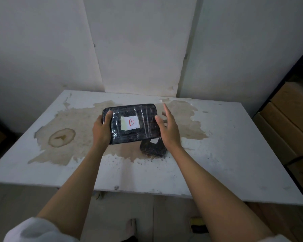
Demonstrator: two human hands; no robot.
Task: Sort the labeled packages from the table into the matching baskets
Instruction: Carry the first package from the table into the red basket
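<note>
Walls [42,49]: white, plain, with a paler panel [140,46] leaning upright at centre. Table [234,145]: white top, chipped and worn, broad brown stains, one ring-shaped. Floor [173,215]: pale tiles. Right edge: dark metal shelving frame [287,70] holding stacked cardboard boxes [290,119]. Light: dim, even.

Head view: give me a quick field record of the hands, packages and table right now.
held package: black wrapped package, white label marked B in red
left hand: grips the package's left end, thumb on top
right hand: open at the right end, fingers spread
second package: smaller, dark, lying on the table under the held one, label unreadable
table: white, stained brown
baskets: none in view
</note>
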